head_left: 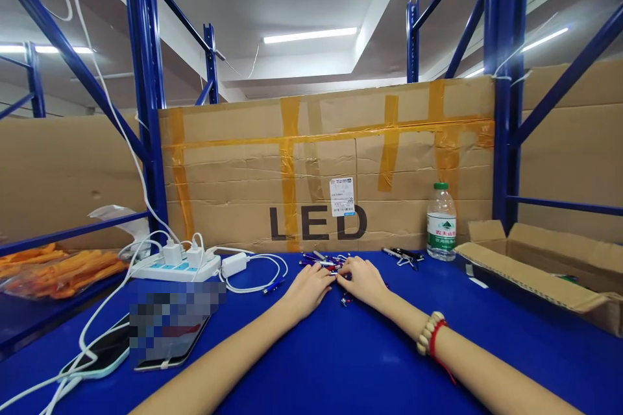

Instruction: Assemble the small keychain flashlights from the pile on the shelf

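Note:
My left hand (310, 286) and my right hand (363, 281) meet over the blue tabletop, fingertips almost touching. Both are closed, with fingers curled around something small and dark that I cannot make out between them. Just behind the fingers lies a loose pile of thin pen-like sticks and small shiny pieces (311, 258), in dark blue, red and silver; my hands cover part of it. A small loose piece with a metallic end (346, 300) rests below my right hand. My right wrist wears a beaded bracelet (430, 334) and a red string.
At left, a white power strip (170, 269) with plugged-in chargers and cables stands behind two phones (178, 337). A water bottle (441, 227), a small cluster of pens and clips (406, 257) and an open cardboard box (535, 279) are at right. A cardboard panel (233, 175) closes the back.

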`<control>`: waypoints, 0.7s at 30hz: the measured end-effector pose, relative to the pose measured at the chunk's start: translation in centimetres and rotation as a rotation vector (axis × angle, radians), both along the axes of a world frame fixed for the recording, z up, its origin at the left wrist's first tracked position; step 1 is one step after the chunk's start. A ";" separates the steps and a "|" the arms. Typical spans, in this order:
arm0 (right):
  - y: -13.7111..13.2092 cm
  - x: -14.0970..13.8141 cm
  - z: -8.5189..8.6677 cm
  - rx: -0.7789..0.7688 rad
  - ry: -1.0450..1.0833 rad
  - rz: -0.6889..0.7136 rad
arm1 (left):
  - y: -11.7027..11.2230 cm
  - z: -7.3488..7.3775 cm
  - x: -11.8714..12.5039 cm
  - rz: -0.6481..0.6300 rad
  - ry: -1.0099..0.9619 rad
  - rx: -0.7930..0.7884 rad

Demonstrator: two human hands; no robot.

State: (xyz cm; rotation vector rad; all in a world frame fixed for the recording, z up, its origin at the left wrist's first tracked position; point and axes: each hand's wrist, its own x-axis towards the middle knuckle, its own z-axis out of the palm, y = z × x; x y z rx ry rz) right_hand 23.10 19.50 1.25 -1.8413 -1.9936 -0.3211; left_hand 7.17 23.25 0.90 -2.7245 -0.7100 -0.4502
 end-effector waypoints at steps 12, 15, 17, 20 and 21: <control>-0.7 0.3 -0.8 0.026 0.051 0.198 | 0.0 -0.6 -0.7 0.081 0.007 0.085; -1.1 -0.1 -0.8 0.007 0.029 0.226 | -0.1 -0.6 -0.8 0.088 0.014 0.087; -1.4 -0.4 -0.6 0.006 0.018 0.220 | -0.1 -0.6 -1.0 0.087 0.013 0.077; -1.7 -0.5 -0.4 0.023 -0.004 0.155 | -0.2 -0.6 -1.1 0.082 -0.015 0.055; -1.7 -0.4 -0.4 0.031 -0.008 0.125 | -0.2 -0.5 -1.2 0.084 -0.026 0.049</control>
